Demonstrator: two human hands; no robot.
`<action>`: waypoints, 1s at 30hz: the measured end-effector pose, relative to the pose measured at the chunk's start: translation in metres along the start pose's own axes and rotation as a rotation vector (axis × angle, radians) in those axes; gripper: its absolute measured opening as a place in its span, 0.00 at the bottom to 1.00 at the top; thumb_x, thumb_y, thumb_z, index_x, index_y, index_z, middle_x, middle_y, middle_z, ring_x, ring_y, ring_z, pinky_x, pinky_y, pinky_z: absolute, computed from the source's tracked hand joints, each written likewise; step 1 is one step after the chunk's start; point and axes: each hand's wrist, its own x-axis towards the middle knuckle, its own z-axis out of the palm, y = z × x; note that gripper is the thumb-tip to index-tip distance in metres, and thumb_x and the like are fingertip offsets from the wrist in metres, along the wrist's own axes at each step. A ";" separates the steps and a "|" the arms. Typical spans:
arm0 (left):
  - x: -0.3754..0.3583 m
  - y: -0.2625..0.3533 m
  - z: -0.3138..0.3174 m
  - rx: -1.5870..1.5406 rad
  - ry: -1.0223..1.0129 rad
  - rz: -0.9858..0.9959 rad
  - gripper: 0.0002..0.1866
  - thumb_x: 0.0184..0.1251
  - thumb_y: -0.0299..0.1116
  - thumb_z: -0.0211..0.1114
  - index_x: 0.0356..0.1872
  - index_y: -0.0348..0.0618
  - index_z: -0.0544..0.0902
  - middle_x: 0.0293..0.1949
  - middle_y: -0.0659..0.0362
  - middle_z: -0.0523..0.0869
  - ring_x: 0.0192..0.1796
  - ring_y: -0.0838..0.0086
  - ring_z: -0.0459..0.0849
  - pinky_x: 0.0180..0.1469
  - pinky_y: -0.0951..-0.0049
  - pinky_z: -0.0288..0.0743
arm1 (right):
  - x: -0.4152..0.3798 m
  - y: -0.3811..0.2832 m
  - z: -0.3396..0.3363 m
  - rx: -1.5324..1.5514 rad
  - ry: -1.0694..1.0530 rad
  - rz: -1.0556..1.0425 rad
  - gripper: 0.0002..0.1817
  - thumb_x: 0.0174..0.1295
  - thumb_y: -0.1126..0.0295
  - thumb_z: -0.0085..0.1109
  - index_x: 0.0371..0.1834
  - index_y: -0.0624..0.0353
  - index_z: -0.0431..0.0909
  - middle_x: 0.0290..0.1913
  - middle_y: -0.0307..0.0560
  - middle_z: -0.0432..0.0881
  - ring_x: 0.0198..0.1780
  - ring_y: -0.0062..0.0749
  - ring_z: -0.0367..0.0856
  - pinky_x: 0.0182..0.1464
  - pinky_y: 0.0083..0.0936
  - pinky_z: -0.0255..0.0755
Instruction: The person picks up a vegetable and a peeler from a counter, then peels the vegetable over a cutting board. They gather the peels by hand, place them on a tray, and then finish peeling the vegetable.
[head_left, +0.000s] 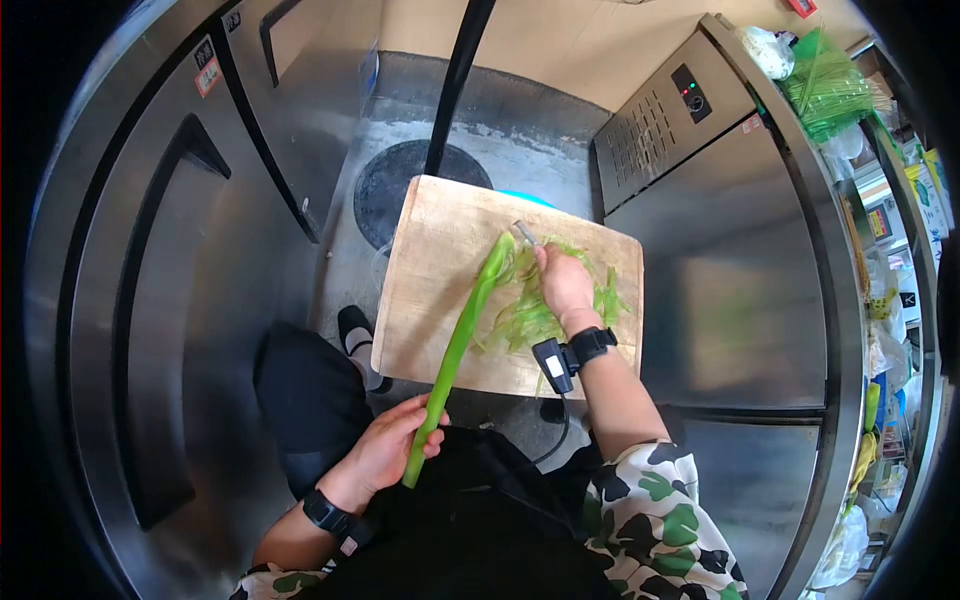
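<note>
Fingers of the left hand wrap the green stalk's lower end.

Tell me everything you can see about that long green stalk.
The stalk is long, slender and bright green, with a smooth, moist-looking, peeled-looking surface and a paler far tip. It slants across the wooden board, its near end past the edge. The left hand grips it near that end. Thin green peelings lie by the tip.
</note>
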 end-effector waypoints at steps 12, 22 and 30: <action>-0.010 -0.012 -0.003 0.463 -0.016 0.168 0.24 0.67 0.23 0.56 0.64 0.44 0.66 0.46 0.59 0.76 0.42 0.76 0.76 0.46 0.75 0.74 | -0.092 -0.057 0.028 1.635 -0.422 0.337 0.08 0.66 0.67 0.56 0.42 0.59 0.74 0.36 0.45 0.83 0.16 0.13 0.63 0.18 0.11 0.58; -0.008 0.009 0.070 0.479 -0.225 0.200 0.15 0.74 0.34 0.51 0.56 0.40 0.69 0.46 0.57 0.77 0.46 0.72 0.77 0.52 0.70 0.72 | -0.142 -0.067 -0.054 1.761 -0.474 -0.031 0.17 0.69 0.65 0.52 0.58 0.59 0.71 0.47 0.46 0.83 0.17 0.10 0.62 0.20 0.08 0.58; -0.004 0.006 0.121 0.491 -0.332 0.192 0.17 0.75 0.38 0.50 0.58 0.40 0.69 0.42 0.58 0.77 0.39 0.76 0.74 0.44 0.78 0.71 | -0.175 -0.036 -0.085 1.792 -0.310 -0.083 0.18 0.70 0.66 0.49 0.59 0.60 0.71 0.51 0.51 0.81 0.18 0.10 0.61 0.23 0.09 0.60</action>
